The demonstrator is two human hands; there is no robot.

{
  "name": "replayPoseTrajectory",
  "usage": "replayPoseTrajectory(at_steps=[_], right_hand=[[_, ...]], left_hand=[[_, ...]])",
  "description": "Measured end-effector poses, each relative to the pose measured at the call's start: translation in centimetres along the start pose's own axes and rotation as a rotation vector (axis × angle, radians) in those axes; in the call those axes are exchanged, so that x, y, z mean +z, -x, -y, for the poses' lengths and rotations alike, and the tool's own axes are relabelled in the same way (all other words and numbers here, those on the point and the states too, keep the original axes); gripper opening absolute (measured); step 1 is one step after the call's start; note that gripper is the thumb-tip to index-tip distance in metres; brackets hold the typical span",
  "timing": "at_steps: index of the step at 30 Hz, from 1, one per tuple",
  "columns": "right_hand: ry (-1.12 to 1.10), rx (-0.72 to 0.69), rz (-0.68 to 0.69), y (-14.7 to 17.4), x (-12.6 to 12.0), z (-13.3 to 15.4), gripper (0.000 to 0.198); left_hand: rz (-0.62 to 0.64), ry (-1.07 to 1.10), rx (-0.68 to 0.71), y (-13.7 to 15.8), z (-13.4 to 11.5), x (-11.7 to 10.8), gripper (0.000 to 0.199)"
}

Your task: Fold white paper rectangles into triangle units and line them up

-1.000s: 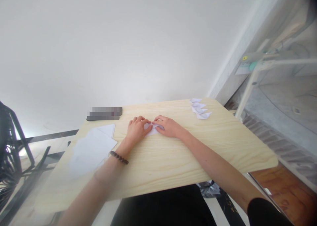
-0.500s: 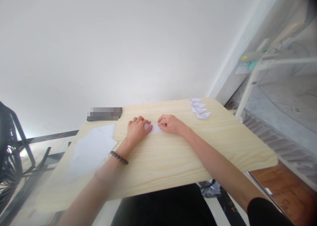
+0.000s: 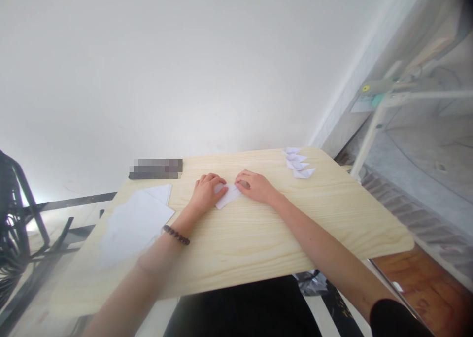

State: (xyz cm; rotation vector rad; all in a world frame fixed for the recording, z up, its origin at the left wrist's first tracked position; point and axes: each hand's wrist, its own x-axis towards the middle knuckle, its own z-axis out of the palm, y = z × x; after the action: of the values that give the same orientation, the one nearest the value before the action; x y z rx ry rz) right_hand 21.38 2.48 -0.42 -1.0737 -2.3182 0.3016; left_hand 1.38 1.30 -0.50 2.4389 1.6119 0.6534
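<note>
A small folded white paper [image 3: 228,196] lies on the light wooden table [image 3: 236,248] between my two hands. My left hand [image 3: 209,192] has its thumb and fingers closed on the paper's left part. At the upper right part, my right hand [image 3: 254,185] pinches the paper between thumb and fingertips. The fingers cover both ends of the sheet, so its full outline is hidden. Several folded paper boats [image 3: 300,165] stand in an overlapping row at the far right of the table.
White paper sheets [image 3: 138,223] lie spread at the table's left, close to my left forearm. A dark, pixelated object [image 3: 155,170] rests at the back left edge. Behind the table rises a white wall [image 3: 207,71]. A black chair [image 3: 25,204] stands off to the left.
The paper between my hands has turned slightly, and more of it shows toward me below the fingers. Both hands stay at nearly the same place.
</note>
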Motion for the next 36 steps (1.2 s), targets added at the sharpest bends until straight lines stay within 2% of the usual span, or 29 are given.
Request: replayPoseTrajectory(at_steps=[10,16,22,31,36], right_hand=[[-0.012,0.023,0.029,-0.1,0.8,0.3,0.019],[-0.099,0.015,0.026,-0.2,0.7,0.5,0.012],[-0.163,0.014,0.038,-0.2,0.6,0.8,0.012],[-0.204,-0.089,0.042,-0.3,0.6,1.1,0.015],[-0.221,-0.092,0.041,-0.4,0.6,1.2,0.015]], left_hand=[[0.000,0.152,-0.020,-0.4,0.9,0.4,0.019],[0.017,0.221,-0.001,-0.2,0.3,-0.1,0.019],[0.085,0.381,0.018,0.1,-0.7,-0.6,0.022],[0.093,0.489,0.003,0.4,-1.0,-0.6,0.024],[0.120,0.532,-0.043,0.3,-0.9,-0.5,0.025]])
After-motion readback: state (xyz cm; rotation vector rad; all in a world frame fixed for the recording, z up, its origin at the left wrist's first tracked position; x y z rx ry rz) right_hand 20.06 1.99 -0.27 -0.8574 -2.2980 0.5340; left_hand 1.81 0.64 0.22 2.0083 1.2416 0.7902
